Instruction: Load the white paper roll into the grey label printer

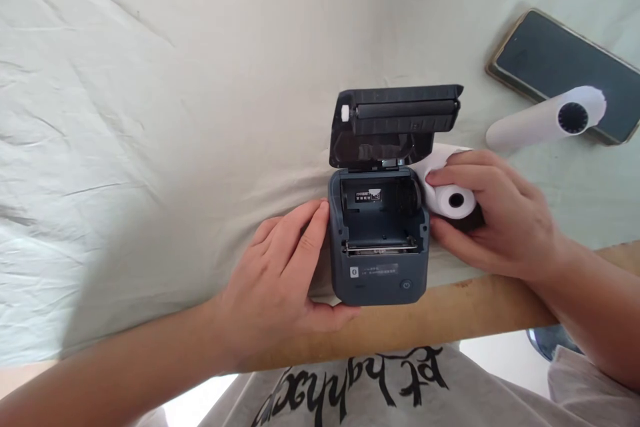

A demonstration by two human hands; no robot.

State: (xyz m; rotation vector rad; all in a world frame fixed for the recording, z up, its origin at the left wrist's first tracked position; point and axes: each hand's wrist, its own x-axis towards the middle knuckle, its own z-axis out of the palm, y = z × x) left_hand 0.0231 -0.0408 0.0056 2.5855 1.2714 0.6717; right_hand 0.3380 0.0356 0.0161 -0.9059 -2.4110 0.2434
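A dark blue-grey printer (pixel 380 288) stands near the table's front edge, its black lid (pixel 383 147) raised and its inner bay showing no roll. My left hand (pixel 280 270) rests against the printer's left side, fingers along the wall and thumb at the front lower corner. At the printer's right side my right hand (pixel 500 213) is closed round a small white paper roll (pixel 456 201) with a black core hole. A loose flap of paper sticks up behind that roll. Something dark shows under it, partly hidden by my fingers.
A longer white roll (pixel 530 124) with a black toothed core lies at the right, its end over a dark phone (pixel 565 67) in a case. Pale wrinkled cloth (pixel 175 113) covers the table up to the bare wooden edge (pixel 450 310).
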